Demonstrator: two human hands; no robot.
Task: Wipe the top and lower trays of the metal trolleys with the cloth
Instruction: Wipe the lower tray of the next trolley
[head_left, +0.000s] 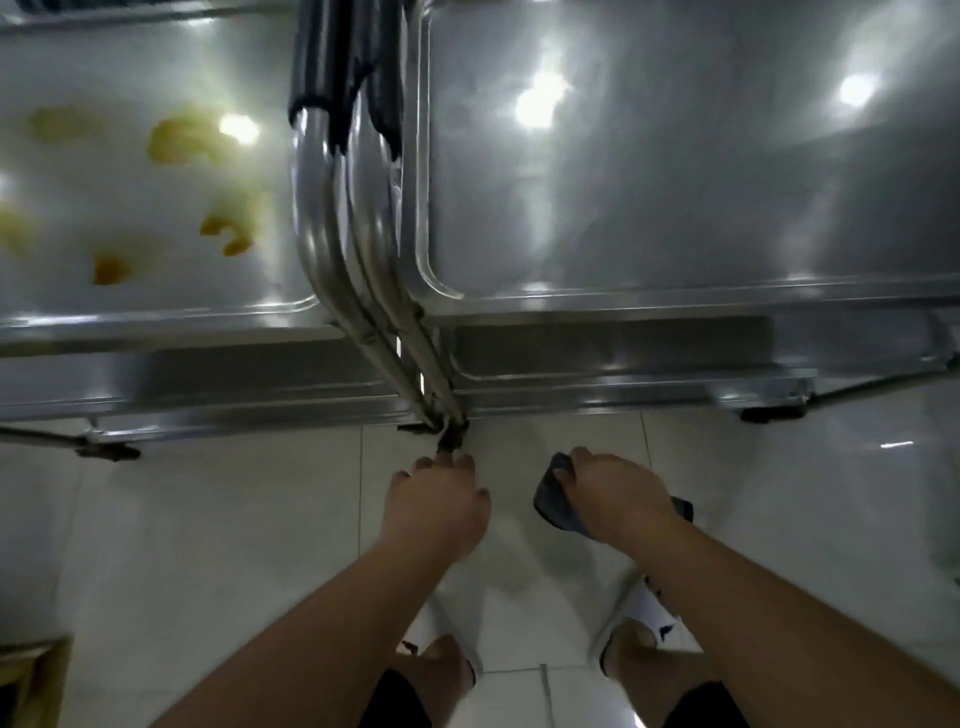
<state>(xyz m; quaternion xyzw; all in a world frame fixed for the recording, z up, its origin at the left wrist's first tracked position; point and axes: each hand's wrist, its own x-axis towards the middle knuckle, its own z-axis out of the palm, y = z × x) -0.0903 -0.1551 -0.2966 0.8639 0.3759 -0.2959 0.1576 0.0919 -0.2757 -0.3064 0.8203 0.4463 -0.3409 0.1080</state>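
Two metal trolleys stand side by side in front of me. The left trolley's top tray (156, 312) carries several yellow-orange smears (182, 140). The right trolley's top tray (675, 296) looks shiny and unstained. Their lower trays (597, 353) show only as strips under the front rims. My right hand (613, 499) grips a dark grey cloth (553, 499) above the floor, in front of the right trolley. My left hand (441, 499) hangs with loosely curled fingers and holds nothing, just below the foot of the trolley handles.
The bent tube handles (353, 234) of both trolleys meet in the middle, with dark grips at the top. Caster wheels (774, 413) sit at the trolley corners. The floor is pale tile (208, 519). My feet in white slippers (654, 618) are below. A wooden object (31, 670) shows at lower left.
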